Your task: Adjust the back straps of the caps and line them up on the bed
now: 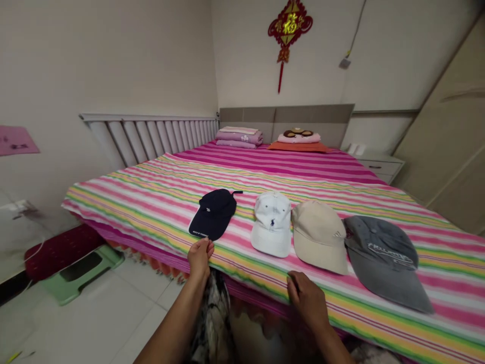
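Note:
My left hand [200, 255] is at the bed's near edge, thumb and fingers pinched together at the brim of a navy cap [215, 215]. That cap lies tilted, its brim toward me and its strap sticking out behind. My right hand [307, 297] rests on the striped sheet with its fingers curled in, and nothing shows in them. Beyond it, a white cap [272, 225] with a small dark logo sits upright. Touching or nearly touching its right side is a beige cap [320, 235]. Farther right lies a grey cap [386, 260] with white lettering.
The bed's striped sheet [151, 197] spreads under the caps. Folded purple bedding [238, 137] and a pink pillow stack [299, 137] lie by the headboard [250, 117]. A white radiator [151, 134] runs along the left wall. A green stool [81, 275] stands on the floor.

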### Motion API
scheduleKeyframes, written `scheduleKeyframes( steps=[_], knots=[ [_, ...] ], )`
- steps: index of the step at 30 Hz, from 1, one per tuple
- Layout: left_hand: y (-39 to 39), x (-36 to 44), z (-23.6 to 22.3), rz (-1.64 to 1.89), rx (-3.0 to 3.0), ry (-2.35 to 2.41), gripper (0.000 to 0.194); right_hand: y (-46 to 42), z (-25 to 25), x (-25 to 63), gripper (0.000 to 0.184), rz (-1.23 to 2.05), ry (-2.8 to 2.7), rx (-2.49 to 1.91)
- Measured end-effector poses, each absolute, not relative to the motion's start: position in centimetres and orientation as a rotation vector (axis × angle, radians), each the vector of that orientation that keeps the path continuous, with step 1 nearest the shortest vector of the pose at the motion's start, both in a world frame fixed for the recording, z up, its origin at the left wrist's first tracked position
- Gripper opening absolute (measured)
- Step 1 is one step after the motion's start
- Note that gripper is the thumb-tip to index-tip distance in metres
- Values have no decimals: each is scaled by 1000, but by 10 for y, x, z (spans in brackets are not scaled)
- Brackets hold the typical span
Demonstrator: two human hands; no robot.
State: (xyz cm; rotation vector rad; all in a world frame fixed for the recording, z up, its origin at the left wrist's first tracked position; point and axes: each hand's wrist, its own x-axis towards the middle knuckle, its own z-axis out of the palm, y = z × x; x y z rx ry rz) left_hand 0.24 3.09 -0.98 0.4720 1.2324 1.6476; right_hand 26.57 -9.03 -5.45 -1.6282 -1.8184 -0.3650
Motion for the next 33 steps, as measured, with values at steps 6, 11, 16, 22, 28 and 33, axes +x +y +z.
scheduleKeyframes(
  steps=[6, 11, 16, 22, 28, 33],
  knots=[
    [37, -9, 0, 1634, 377, 1285, 16, -91, -54, 266, 22, -393, -1834, -1636],
    [45, -12, 5, 1586, 329, 1247, 18, -92, -54, 267, 22, -403, -1836, -1642],
    [55, -20, 7, 1508, 265, 1118, 16, -91, -54, 266, 22, -405, -1834, -1629],
    [58, -24, 25, 1549, 222, 832, 18, -92, -51, 265, 21, -377, -1834, -1637],
    [38, -12, 44, 1578, 294, 594, 10, -92, -51, 266, 23, -213, -1733, -1630],
    [-16, 17, 17, 1353, 467, 452, 18, -95, -18, 249, 37, 673, -1373, -1418]
  ],
)
